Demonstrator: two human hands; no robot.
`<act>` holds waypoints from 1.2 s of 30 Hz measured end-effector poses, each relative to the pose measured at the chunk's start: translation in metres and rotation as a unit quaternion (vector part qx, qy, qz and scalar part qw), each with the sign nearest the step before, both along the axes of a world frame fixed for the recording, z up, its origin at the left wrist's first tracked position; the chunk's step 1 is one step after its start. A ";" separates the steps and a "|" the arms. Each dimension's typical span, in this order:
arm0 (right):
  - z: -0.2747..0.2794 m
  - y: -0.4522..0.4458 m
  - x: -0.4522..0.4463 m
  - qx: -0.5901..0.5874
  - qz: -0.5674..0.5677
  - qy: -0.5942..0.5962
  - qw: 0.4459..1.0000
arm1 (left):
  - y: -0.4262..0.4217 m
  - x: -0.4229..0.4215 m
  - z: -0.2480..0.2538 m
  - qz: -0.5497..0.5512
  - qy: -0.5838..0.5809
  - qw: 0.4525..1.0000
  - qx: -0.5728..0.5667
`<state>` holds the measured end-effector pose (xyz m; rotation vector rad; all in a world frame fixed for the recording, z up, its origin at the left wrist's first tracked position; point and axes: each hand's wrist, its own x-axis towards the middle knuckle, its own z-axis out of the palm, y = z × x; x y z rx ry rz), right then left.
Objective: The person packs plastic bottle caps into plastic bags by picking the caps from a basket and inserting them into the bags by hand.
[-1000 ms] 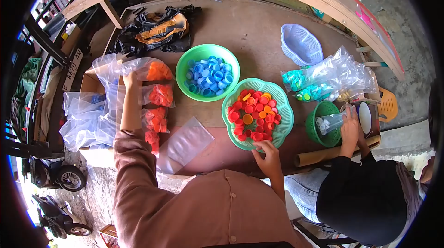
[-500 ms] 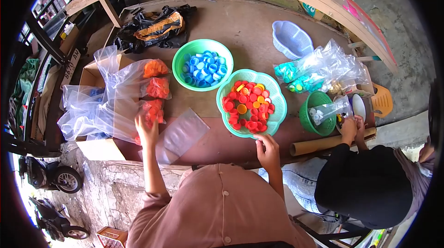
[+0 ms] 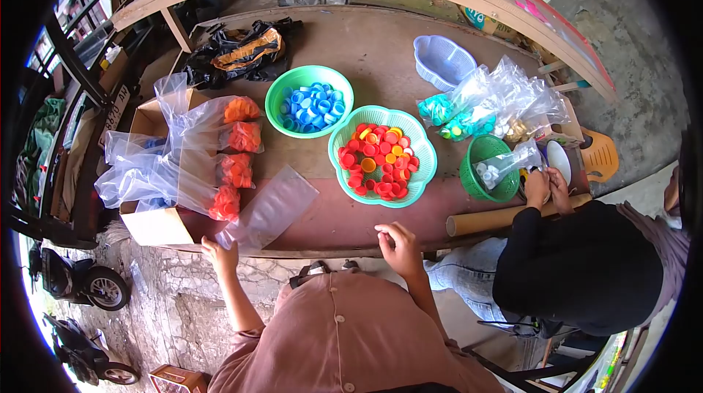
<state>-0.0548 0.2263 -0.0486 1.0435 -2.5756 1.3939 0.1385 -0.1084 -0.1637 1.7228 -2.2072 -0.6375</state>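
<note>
My left hand [image 3: 220,255] is at the table's front edge, beside the near end of a flat clear plastic bag [image 3: 280,206]. Its fingers look apart; whether they touch the bag is unclear. Loosely curled and empty, my right hand [image 3: 400,248] hovers just in front of a light green scalloped basket [image 3: 423,186] of red and orange caps [image 3: 381,158]. Behind it stands a green basin [image 3: 274,89] with blue caps [image 3: 313,107]. Filled bags of orange-red caps [image 3: 236,170] lie in a row at the left.
A cardboard box [image 3: 157,224] with clear bags stands left. A co-worker's hands [image 3: 549,189] work at the right, near a dark green basket [image 3: 472,173] and a cardboard tube [image 3: 469,223]. Behind lie a lavender basket [image 3: 444,63] and black plastic [image 3: 242,52].
My left hand has left the bagged orange-red caps and moved down to the near end of the flat bag. My right hand has come away from the basket's rim. The view has shifted slightly.
</note>
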 end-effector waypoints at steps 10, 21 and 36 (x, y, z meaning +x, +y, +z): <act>-0.013 0.010 0.027 -0.013 0.044 -0.050 0.998 | 0.034 0.002 0.033 -0.024 0.441 0.845 0.302; -0.002 -0.041 0.046 -0.129 0.163 -0.217 0.954 | 0.183 -0.069 0.087 -0.366 0.463 0.742 0.320; -0.040 -0.039 0.002 -0.419 0.023 -0.614 0.669 | 0.158 -0.090 0.097 -0.246 0.492 0.550 0.629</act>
